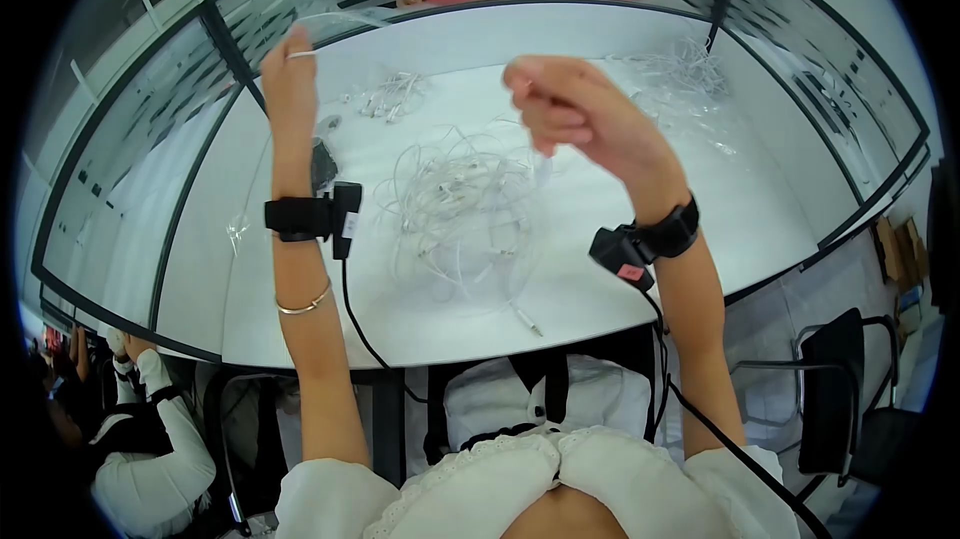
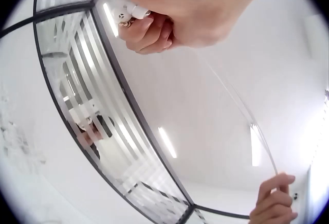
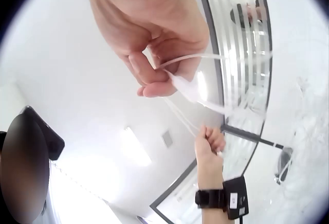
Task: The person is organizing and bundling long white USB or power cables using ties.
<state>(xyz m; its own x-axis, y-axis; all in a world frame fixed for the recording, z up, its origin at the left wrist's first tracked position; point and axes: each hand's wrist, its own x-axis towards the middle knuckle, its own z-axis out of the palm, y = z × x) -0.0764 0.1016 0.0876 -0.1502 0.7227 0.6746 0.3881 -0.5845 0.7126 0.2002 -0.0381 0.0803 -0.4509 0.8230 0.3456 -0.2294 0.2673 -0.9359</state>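
Note:
My left hand (image 1: pixel 290 84), raised over the far left of the table, grips a white cable with curled fingers. A white plug end (image 2: pixel 132 11) sticks out of that fist in the left wrist view. Strands of the white cable (image 2: pixel 254 123) stretch from there across to my right hand (image 1: pixel 590 109). The right fingers pinch the cable, and a blurred white piece (image 3: pixel 185 87) hangs just below the fingertips in the right wrist view. Between and below the hands, a loose tangle of white cables (image 1: pixel 455 204) lies on the table, with one plug (image 1: pixel 526 320) near the front edge.
A small heap of white cable ends (image 1: pixel 395 96) lies at the back left, and more cables (image 1: pixel 690 69) with clear plastic at the back right. A dark object (image 1: pixel 322 165) sits beside my left forearm. Glass partitions (image 1: pixel 190 169) border the table (image 1: pixel 640 269).

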